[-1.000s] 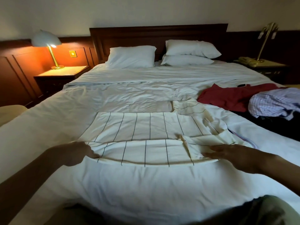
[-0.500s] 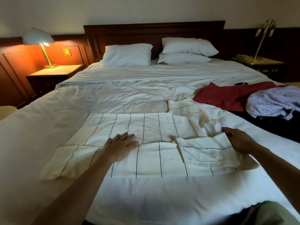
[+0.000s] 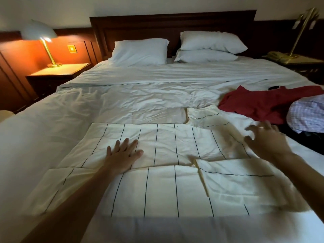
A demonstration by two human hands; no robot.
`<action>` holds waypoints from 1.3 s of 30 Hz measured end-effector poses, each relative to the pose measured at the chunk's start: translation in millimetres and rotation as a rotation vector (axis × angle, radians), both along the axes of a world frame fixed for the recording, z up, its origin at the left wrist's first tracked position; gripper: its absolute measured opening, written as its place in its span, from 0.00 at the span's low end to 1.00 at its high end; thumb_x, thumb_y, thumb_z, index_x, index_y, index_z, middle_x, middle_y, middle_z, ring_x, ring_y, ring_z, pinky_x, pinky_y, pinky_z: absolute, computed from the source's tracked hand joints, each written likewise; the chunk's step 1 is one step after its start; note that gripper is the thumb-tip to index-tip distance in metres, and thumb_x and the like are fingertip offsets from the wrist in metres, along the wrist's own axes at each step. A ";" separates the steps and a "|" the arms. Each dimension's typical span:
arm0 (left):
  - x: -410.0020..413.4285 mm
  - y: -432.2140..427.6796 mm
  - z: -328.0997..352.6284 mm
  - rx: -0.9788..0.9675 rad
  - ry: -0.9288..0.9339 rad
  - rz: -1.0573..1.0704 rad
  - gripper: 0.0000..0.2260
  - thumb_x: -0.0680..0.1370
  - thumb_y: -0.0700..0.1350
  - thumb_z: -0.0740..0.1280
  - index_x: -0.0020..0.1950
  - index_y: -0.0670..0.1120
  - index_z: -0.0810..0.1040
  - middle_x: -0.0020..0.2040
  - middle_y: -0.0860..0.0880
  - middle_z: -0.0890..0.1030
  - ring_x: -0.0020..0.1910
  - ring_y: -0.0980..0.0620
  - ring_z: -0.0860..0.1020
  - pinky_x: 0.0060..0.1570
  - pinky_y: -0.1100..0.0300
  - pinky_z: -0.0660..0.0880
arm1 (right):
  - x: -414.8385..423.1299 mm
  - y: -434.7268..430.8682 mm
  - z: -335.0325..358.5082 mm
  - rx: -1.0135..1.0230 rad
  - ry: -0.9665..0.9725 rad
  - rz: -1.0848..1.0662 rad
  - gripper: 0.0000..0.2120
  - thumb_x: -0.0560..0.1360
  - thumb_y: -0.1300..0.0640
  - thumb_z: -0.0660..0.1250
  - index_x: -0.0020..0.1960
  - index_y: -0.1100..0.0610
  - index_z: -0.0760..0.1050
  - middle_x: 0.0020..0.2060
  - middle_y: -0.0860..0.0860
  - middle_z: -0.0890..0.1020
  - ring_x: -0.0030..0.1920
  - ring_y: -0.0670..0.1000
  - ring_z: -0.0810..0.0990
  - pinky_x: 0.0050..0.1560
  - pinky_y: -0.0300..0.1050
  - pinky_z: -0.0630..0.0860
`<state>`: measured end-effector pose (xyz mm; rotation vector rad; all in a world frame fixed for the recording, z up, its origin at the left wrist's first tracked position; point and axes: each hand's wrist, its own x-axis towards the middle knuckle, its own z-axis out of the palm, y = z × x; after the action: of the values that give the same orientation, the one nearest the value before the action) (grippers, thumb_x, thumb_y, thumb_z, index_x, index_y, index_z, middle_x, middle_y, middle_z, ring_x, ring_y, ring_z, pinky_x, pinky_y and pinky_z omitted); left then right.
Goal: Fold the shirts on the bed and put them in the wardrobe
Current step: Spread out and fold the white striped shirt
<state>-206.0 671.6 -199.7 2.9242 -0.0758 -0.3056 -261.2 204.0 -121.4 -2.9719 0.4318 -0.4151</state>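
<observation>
A cream shirt with thin dark stripes [image 3: 166, 186] lies spread flat on the white bed [image 3: 140, 99], its near edge folded over and one sleeve folded in at the right. My left hand [image 3: 122, 155] presses flat on the shirt's left half, fingers straight. My right hand [image 3: 264, 141] hovers with spread fingers over the shirt's far right corner; it is blurred and holds nothing. A red shirt [image 3: 263, 104] and a checked lilac shirt [image 3: 306, 114] lie crumpled at the bed's right side.
Three white pillows [image 3: 140, 51] lean against the dark wooden headboard [image 3: 171, 21]. A lit lamp [image 3: 42, 35] stands on the left nightstand [image 3: 57, 72]. A brass lamp [image 3: 301, 28] and a telephone sit on the right nightstand. A small dark object [image 3: 273, 87] lies beside the red shirt.
My left hand slid farther up the shirt and stays flat. My right hand let go of the folded sleeve and moved up and away toward the far right corner.
</observation>
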 end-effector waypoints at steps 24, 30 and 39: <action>140.6 31.1 -13.1 0.037 -0.636 -0.581 0.21 0.79 0.60 0.61 0.71 0.55 0.73 0.62 0.53 0.79 0.59 0.49 0.77 0.61 0.51 0.72 | 159.1 109.3 -62.1 -0.402 -0.114 0.608 0.19 0.73 0.38 0.58 0.54 0.50 0.74 0.40 0.50 0.82 0.47 0.58 0.76 0.49 0.54 0.62; 124.4 65.4 16.9 0.287 -0.667 -0.756 0.13 0.68 0.43 0.73 0.51 0.51 0.77 0.44 0.51 0.78 0.33 0.48 0.80 0.27 0.55 0.76 | 136.4 62.5 -10.5 -0.737 0.138 0.626 0.16 0.58 0.43 0.80 0.36 0.52 0.79 0.28 0.49 0.81 0.34 0.57 0.78 0.43 0.51 0.60; 53.9 120.9 65.1 0.610 -0.711 -0.694 0.13 0.65 0.42 0.58 0.41 0.50 0.81 0.41 0.49 0.77 0.41 0.44 0.77 0.39 0.52 0.72 | 35.9 79.6 44.2 -0.780 0.527 0.363 0.13 0.79 0.53 0.62 0.64 0.49 0.74 0.60 0.48 0.77 0.59 0.50 0.80 0.47 0.43 0.70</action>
<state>-152.1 792.5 -134.6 3.3012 -1.3096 0.7704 -225.4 283.7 -77.2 -3.7834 -0.3350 0.3396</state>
